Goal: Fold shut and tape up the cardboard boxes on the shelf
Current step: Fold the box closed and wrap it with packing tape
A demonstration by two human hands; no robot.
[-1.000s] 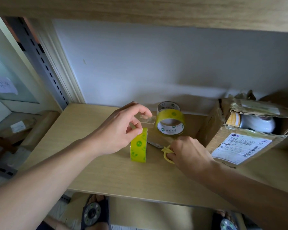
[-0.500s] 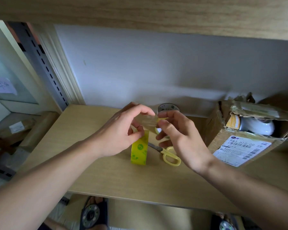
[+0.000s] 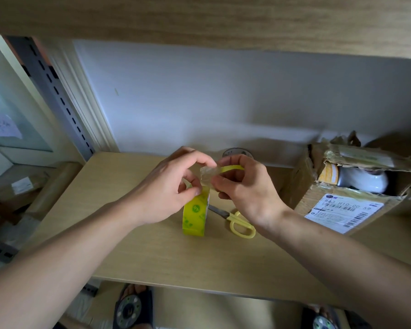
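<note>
Pale wooden shelving (image 3: 133,245) filled the head view, backed by a white wall and capped by another wooden board overhead. Both hands met above the middle of that shelf. The left hand (image 3: 166,188) had its thumb and forefinger curled tight round the top of a yellow tape roll (image 3: 195,214), which stood on edge on the wood directly under the grip. The right hand (image 3: 244,188) pinched the freed end of a clear tape strip (image 3: 208,173) between thumb and fingertips, just right of the left hand's hold, so the strip bridged the small gap between the two pinches. Below and right of the grip, yellow-handled scissors (image 3: 237,220) lay flat on the shelf, blades pointing toward the roll, partly under the right wrist. Behind the hands, a second tape roll (image 3: 237,153) sat near the wall, mostly hidden by the right fingers; only its top rim showed, so whether it lay flat or stood I could not tell. Well to the right of the grip sat the cardboard box (image 3: 323,205), its torn top flaps open, a white shipping label on the near face and a white rounded object, possibly a bottle, visible inside. Under the shelf's front edge, the person's sandalled feet showed on the floor.
</note>
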